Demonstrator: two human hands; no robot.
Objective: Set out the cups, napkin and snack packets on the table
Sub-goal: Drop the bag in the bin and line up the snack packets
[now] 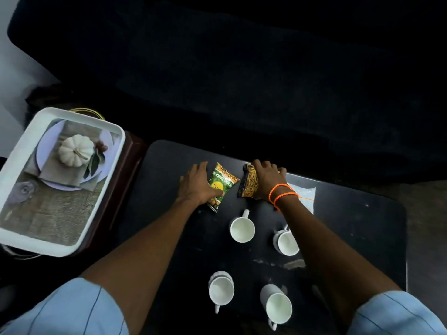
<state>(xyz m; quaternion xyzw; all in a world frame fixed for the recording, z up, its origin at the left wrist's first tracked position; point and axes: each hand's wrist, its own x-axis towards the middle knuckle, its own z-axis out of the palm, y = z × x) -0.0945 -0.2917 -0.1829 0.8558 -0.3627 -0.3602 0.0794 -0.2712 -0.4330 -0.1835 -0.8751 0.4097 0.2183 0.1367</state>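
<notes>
Snack packets lie under both outstretched arms: left hand flat on green packet, right hand seemingly gripping yellow packet.

The table in the middle of the frame is showing a dark, matt top with pale scuffs near the lower cups. The four cups are looking like smooth white glazed ceramic — softly glossy. The green packet and the yellow packet at centre are gleaming like printed plastic film. At the left, the tray is appearing as smooth white plastic, its printed base looking like coarse woven cloth. The wristbands are reading as bright orange cord.
</notes>
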